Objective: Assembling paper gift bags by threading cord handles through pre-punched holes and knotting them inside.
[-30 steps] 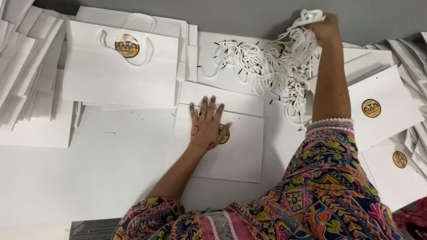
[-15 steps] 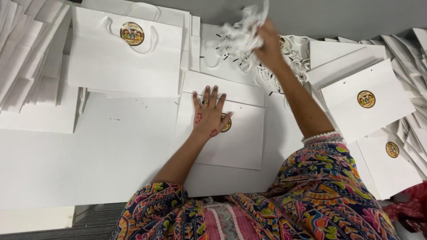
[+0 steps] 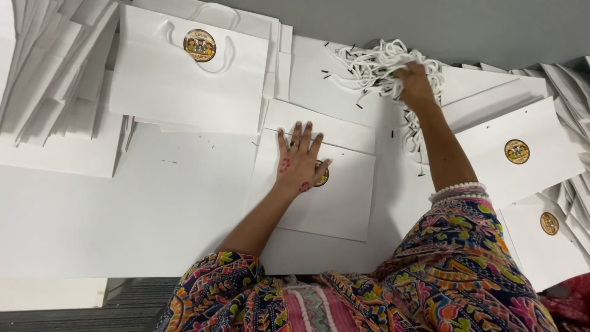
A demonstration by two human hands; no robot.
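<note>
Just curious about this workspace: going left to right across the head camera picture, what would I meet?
Stack of folded white bags → white bag with handles → left hand → right hand in the cords → white bags with round stickers.

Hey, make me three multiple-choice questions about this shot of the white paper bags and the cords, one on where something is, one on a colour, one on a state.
1. Where does the left hand rest?
A. flat on a white paper bag
B. on the stack of folded bags at the far left
C. on the grey floor

2. What colour are the bundled cords?
A. red
B. white with dark tips
C. yellow

3. How is the right hand engaged?
A. lying idle on the table
B. pressing a round sticker
C. reaching into the cord bundle

Answers: 1 A, its fingers spread on the bag, beside its round sticker; 2 B, white strands end in black tips; 3 C, its fingers are buried among the cords.
</note>
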